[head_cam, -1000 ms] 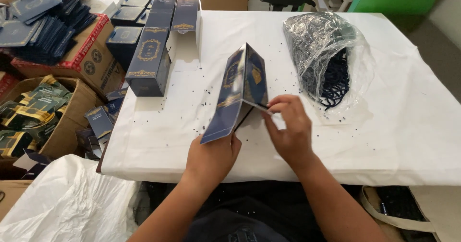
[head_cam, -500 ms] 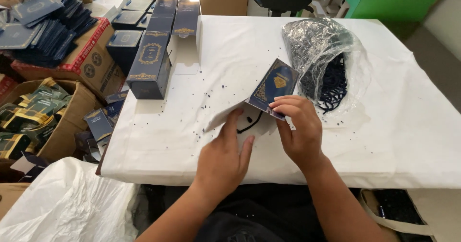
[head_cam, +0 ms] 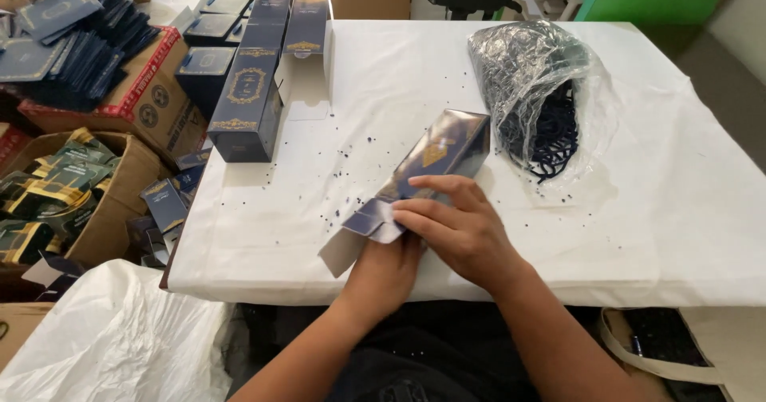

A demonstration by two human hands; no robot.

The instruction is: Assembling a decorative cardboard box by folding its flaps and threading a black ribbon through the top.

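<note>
I hold a dark blue cardboard carton point(head_cam: 437, 157) with gold print, opened into a long box and lying tilted over the white table point(head_cam: 383, 91). Its open end flaps point(head_cam: 369, 222) point toward me. My left hand point(head_cam: 388, 268) grips the carton from below, mostly hidden under my right hand. My right hand point(head_cam: 460, 228) lies on top, fingers pressing the flaps at the near end.
Finished blue cartons point(head_cam: 247, 103) stand in a row at the table's far left. A clear plastic bag of dark cords point(head_cam: 542, 99) lies at the far right. Cardboard boxes of flat cartons point(head_cam: 76, 47) and a white sack point(head_cam: 112, 338) sit left of the table.
The carton went from a flat folded sheet held upright to an opened long box lying down. Both hands shifted to its near end flaps.
</note>
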